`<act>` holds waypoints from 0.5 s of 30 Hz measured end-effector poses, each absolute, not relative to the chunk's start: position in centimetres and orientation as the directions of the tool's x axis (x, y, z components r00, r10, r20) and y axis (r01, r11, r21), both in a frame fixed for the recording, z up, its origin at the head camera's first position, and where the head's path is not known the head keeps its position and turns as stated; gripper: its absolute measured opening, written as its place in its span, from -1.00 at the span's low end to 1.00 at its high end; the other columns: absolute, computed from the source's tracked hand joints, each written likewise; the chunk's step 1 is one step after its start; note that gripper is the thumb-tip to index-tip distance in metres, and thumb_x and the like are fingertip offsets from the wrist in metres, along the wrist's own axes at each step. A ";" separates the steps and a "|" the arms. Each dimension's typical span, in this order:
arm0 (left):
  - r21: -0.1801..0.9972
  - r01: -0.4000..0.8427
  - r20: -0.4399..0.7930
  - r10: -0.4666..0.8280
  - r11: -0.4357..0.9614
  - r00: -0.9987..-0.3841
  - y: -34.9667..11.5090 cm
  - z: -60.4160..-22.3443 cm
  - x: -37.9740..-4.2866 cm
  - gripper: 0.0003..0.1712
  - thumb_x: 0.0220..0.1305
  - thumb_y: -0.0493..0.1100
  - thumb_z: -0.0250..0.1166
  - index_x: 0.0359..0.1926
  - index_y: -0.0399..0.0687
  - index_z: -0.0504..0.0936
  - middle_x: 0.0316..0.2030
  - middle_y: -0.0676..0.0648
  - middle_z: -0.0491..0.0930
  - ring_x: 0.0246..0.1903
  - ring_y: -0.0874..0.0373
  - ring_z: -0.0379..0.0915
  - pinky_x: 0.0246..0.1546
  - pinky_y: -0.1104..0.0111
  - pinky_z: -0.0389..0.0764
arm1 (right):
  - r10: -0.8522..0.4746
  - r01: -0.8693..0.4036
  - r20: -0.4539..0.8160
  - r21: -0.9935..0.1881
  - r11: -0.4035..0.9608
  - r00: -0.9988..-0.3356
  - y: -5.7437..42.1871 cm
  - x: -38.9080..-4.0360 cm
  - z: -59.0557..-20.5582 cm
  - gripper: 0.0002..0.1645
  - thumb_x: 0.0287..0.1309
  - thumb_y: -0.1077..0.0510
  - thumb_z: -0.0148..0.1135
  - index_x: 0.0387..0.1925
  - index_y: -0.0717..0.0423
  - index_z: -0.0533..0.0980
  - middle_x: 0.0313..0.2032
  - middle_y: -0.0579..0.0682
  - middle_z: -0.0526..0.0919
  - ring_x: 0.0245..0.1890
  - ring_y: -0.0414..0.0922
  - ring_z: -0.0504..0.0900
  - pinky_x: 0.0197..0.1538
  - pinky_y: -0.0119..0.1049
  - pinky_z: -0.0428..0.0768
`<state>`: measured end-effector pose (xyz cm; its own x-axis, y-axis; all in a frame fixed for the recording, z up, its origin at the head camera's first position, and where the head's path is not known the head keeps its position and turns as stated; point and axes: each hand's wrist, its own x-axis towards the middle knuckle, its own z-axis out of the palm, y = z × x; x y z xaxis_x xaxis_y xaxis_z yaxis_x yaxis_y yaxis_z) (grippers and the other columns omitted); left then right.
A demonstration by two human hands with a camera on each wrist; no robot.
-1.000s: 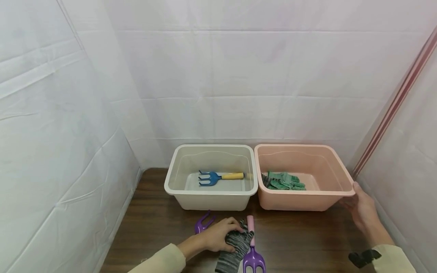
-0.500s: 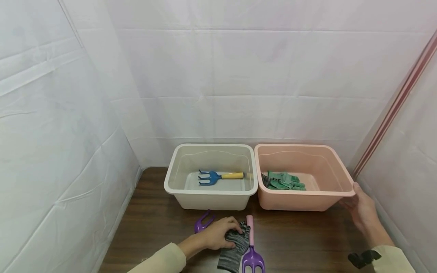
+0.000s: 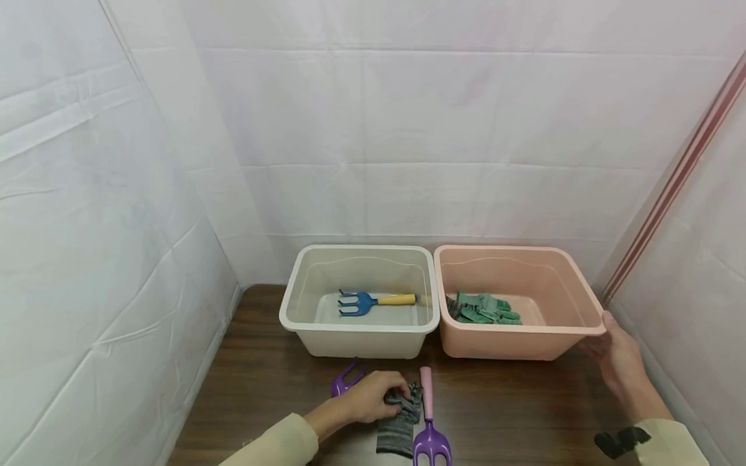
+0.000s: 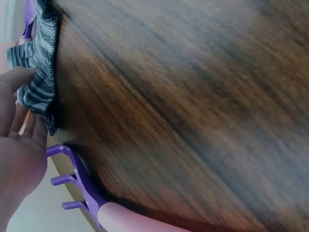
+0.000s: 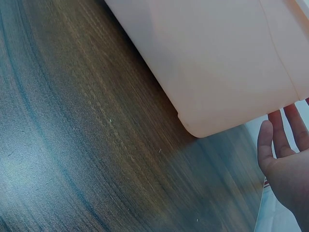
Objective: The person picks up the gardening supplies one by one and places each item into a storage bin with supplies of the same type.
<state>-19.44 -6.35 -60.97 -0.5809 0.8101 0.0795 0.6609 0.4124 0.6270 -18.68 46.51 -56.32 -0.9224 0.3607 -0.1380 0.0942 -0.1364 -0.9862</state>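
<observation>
A gray striped glove (image 3: 397,432) lies bunched near the front of the surface (image 3: 513,411), its cuff end toward the near edge. The left hand (image 3: 373,396) pinches it between thumb and fingers at the end toward the tubs. Just to the glove's right is a purple hand fork (image 3: 430,441), its pink handle pointing toward the tubs and its prongs toward the near edge. On the other side, a purple rake (image 4: 83,183) with a pink handle lies beside the left hand; from the head view the forearm hides much of it.

Behind these, two tubs stand side by side. The white tub (image 3: 358,329), on the left, holds a blue hand rake (image 3: 360,304) with a yellow handle lying flat on its floor. The pink tub (image 3: 524,329), on the right, holds green gloves (image 3: 486,310) heaped toward its left end, with some gray striped knit among them. At this tub's right end, the right hand (image 3: 625,366) rests against the tub near the rim with its fingers extended rather than curled. A dark band (image 3: 619,441) shows at the right sleeve (image 3: 670,440). White sheeting (image 3: 408,116) encloses the back and sides, with a red stripe (image 3: 670,188) running down on the right.
</observation>
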 end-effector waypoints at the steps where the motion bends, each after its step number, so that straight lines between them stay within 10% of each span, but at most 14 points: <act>1: 0.620 0.674 0.097 0.814 0.401 -0.573 -6.4 -61.0 -19.6 -0.72 0.22 -0.28 0.49 -0.05 0.00 0.73 -0.06 0.09 0.69 -0.04 0.34 0.56 0.08 0.41 0.59 | 0.359 0.094 -0.136 -0.987 -0.131 -0.923 46.5 -18.7 -56.3 -0.11 0.54 -0.39 0.04 0.68 -0.14 0.14 0.62 -0.11 0.20 0.12 -0.33 0.56 -0.08 -0.44 0.62; 15: 0.681 0.599 0.022 0.806 0.421 -0.592 -6.2 -59.2 -20.2 -0.80 0.28 -0.30 0.48 -0.12 0.04 0.73 -0.20 0.21 0.66 -0.20 0.34 0.57 -0.09 0.48 0.60 | 0.324 0.039 -0.094 -0.984 -0.174 -0.941 46.6 -18.4 -56.2 -0.14 0.57 -0.31 0.06 0.66 -0.01 0.17 0.18 -0.41 0.61 0.00 -0.39 0.67 -0.08 -0.42 0.64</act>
